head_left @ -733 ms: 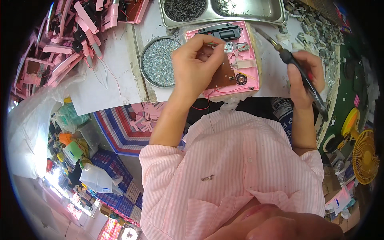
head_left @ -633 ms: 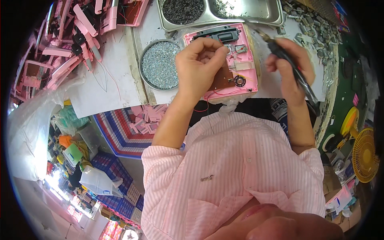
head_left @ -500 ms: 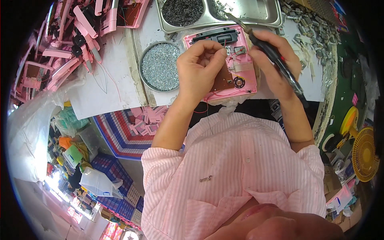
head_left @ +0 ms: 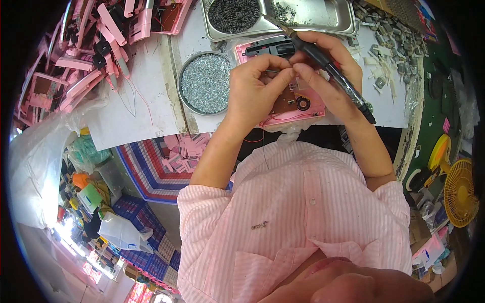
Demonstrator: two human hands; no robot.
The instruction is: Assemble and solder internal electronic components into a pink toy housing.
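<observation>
**Open pink casing (head_left: 314, 109), two-handed**

Left hand (head_left: 255, 86): fingertips pinched, anything held hidden. Right hand (head_left: 336, 96): grasping black-handled tool (head_left: 323, 63), tip angled away, perhaps freeing the thumb. Pink casing: beneath both. Dish (head_left: 181, 91) of silvery parts: alongside, seemingly for reach. Metal tray (head_left: 323, 20): behind.

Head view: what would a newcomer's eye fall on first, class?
The left hand and right hand are close together over a pink casing at top centre, the right holding a black tool. To their left sits a dish of silvery pieces; pink parts heap at upper left.

No text can be read — any lettering is too small or blurred.
</observation>
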